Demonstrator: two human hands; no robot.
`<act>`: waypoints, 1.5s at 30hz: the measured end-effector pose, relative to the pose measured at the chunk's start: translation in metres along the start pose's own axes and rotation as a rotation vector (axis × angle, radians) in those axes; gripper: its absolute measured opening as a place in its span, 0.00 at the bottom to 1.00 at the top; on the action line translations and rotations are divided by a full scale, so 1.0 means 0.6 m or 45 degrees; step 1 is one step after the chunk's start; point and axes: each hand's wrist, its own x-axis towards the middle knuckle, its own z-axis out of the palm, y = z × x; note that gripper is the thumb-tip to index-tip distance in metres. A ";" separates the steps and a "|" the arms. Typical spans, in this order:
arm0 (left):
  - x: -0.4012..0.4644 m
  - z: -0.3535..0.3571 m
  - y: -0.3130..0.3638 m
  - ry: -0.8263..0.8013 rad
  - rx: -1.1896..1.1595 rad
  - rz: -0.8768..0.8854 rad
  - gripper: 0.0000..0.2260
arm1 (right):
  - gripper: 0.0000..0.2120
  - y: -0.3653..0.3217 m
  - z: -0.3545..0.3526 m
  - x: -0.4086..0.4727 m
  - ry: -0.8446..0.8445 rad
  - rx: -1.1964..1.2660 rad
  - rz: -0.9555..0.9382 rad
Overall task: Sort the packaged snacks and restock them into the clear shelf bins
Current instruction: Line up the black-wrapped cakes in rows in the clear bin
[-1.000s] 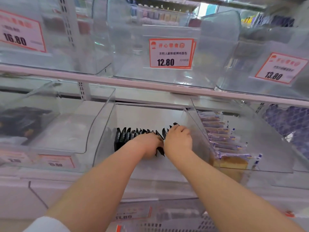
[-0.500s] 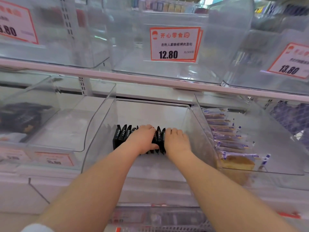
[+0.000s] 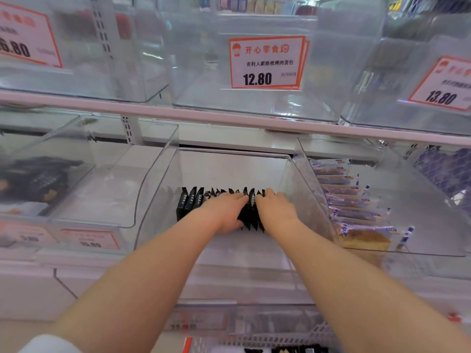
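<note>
While both my arms reach into the middle bin (image 3: 158, 189) on the lower shelf, a row of black packets (image 3: 190, 202) stands on edge across its floor, serrated tops up. My left grip (image 3: 224, 212) lies over the middle of that row, fingers curled over the packet tops and thumb down at the front, so it has hold of several packets. My right grip (image 3: 276, 211) sits at the row's right end, touching the last packets, fingers bent over their tops; how firmly it grasps them I cannot tell. A few packets stand free to the left of my left grip, and a few show between the two grips. In the right bin (image 3: 433, 225) a line of clear-wrapped cakes (image 3: 362, 233) runs front to back along its left wall. Dark packages (image 3: 38, 179) lie blurred in the left bin (image 3: 107, 200). Above, the upper bin (image 3: 204, 98) carries a 12.80 tag (image 3: 266, 62).
</note>
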 end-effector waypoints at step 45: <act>-0.227 0.341 0.376 -0.684 -0.146 0.243 0.12 | 0.13 0.229 0.398 -0.443 -0.791 0.796 0.288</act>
